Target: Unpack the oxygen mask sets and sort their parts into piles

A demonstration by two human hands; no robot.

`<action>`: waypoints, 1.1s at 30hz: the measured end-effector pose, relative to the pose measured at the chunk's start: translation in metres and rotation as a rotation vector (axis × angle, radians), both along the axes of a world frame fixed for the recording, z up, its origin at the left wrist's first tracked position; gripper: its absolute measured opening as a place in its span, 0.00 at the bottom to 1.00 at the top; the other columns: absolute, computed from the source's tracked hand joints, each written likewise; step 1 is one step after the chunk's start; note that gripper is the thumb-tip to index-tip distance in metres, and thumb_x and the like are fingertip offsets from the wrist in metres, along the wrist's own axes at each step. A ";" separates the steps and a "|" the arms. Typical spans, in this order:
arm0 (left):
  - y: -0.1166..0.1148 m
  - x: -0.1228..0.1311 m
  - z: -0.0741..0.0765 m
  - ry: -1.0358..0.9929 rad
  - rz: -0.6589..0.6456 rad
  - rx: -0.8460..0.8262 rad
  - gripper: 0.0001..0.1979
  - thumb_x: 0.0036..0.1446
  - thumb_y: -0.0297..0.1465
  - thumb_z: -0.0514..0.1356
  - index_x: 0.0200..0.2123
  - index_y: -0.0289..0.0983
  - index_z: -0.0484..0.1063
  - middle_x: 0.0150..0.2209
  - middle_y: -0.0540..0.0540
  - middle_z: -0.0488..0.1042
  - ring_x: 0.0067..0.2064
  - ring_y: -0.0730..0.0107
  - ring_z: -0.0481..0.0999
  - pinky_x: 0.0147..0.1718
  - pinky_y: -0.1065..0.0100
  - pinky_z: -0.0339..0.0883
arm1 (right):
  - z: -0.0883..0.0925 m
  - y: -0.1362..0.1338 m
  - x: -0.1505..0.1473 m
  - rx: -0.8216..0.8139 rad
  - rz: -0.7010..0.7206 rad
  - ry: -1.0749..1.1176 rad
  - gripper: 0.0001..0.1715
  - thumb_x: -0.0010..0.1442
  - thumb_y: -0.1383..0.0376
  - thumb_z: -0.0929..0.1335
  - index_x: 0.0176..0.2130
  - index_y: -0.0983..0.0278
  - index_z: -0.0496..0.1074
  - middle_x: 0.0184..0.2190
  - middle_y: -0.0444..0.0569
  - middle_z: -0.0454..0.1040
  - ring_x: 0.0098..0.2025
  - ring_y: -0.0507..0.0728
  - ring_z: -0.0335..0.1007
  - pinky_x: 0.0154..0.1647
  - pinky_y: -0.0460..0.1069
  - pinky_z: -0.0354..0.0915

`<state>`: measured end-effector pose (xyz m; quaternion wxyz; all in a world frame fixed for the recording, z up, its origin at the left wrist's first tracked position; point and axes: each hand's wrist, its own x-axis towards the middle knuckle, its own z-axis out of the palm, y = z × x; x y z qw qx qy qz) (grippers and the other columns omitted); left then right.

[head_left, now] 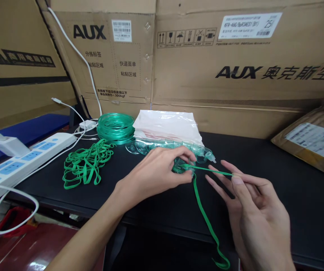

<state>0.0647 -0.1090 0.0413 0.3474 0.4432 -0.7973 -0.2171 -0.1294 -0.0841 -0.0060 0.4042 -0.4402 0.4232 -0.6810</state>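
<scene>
My left hand (167, 165) is closed around a small translucent green plastic piece (181, 165), perhaps an oxygen mask, mostly hidden by the fingers. A flat green elastic strap (207, 210) runs from this piece. One end dangles over the table's front edge. Its other length stretches right to my right hand (252, 203), where thumb and forefinger pinch it and the other fingers are extended. Just behind my left hand lies a row of nested clear green plastic masks (162, 144). Left of it is a loose tangle of green elastic straps (87, 163).
A coil of green tubing (116, 128) and a stack of white plastic bags (166, 122) stand at the back. A white power strip (32, 160) with cables lies left. Cardboard boxes (184, 86) wall the black table (243, 150); a wrapped parcel (317, 131) sits right.
</scene>
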 end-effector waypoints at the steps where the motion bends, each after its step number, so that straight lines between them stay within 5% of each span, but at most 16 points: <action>1: 0.000 0.000 0.000 0.003 -0.006 0.006 0.10 0.60 0.32 0.63 0.46 0.43 0.76 0.41 0.56 0.81 0.35 0.74 0.75 0.41 0.71 0.64 | -0.001 -0.001 -0.001 0.007 0.028 0.018 0.09 0.64 0.58 0.74 0.38 0.58 0.72 0.54 0.50 0.77 0.56 0.64 0.76 0.58 0.62 0.74; 4: 0.001 -0.003 0.000 0.013 -0.028 0.049 0.11 0.61 0.33 0.63 0.47 0.44 0.76 0.40 0.56 0.81 0.33 0.75 0.73 0.38 0.72 0.63 | -0.006 -0.003 -0.004 0.053 0.164 0.122 0.13 0.61 0.58 0.76 0.42 0.56 0.71 0.53 0.48 0.78 0.54 0.61 0.78 0.56 0.57 0.75; 10: 0.001 -0.006 -0.005 -0.041 -0.101 0.105 0.16 0.64 0.34 0.60 0.55 0.46 0.74 0.40 0.53 0.80 0.32 0.74 0.72 0.36 0.70 0.64 | -0.004 -0.007 -0.005 0.173 0.289 0.310 0.42 0.54 0.53 0.78 0.63 0.54 0.64 0.52 0.52 0.78 0.43 0.60 0.81 0.48 0.54 0.78; 15: 0.004 0.002 0.000 -0.139 -0.024 -0.052 0.24 0.65 0.35 0.62 0.63 0.45 0.67 0.47 0.49 0.78 0.40 0.69 0.74 0.43 0.67 0.66 | -0.002 -0.009 -0.004 0.202 0.291 0.392 0.41 0.53 0.49 0.77 0.61 0.58 0.69 0.48 0.52 0.78 0.43 0.60 0.80 0.45 0.54 0.78; 20: 0.037 -0.002 0.009 -0.029 0.034 -0.165 0.06 0.67 0.33 0.60 0.44 0.40 0.77 0.40 0.51 0.78 0.34 0.74 0.74 0.37 0.72 0.66 | -0.002 -0.010 -0.006 0.190 0.330 0.401 0.33 0.54 0.49 0.77 0.54 0.59 0.73 0.46 0.51 0.76 0.37 0.57 0.80 0.41 0.51 0.77; 25: 0.098 0.002 -0.039 -0.072 -0.042 0.184 0.11 0.67 0.36 0.59 0.37 0.41 0.81 0.30 0.51 0.80 0.29 0.72 0.76 0.30 0.73 0.66 | -0.003 -0.009 -0.005 0.190 0.305 0.369 0.30 0.54 0.51 0.78 0.52 0.58 0.74 0.47 0.49 0.76 0.38 0.56 0.80 0.38 0.48 0.76; 29: 0.125 0.008 -0.083 -0.094 0.076 0.653 0.13 0.63 0.40 0.62 0.47 0.46 0.82 0.42 0.50 0.84 0.36 0.65 0.81 0.38 0.69 0.71 | -0.005 -0.009 -0.003 0.185 0.307 0.357 0.29 0.54 0.52 0.78 0.52 0.57 0.74 0.46 0.49 0.75 0.37 0.56 0.79 0.37 0.49 0.76; 33: 0.127 -0.001 -0.102 0.173 0.158 0.924 0.21 0.60 0.42 0.63 0.56 0.44 0.77 0.51 0.46 0.81 0.30 0.70 0.80 0.29 0.71 0.70 | -0.006 -0.010 -0.004 0.174 0.317 0.352 0.28 0.54 0.53 0.78 0.52 0.58 0.74 0.48 0.49 0.75 0.38 0.56 0.79 0.37 0.48 0.76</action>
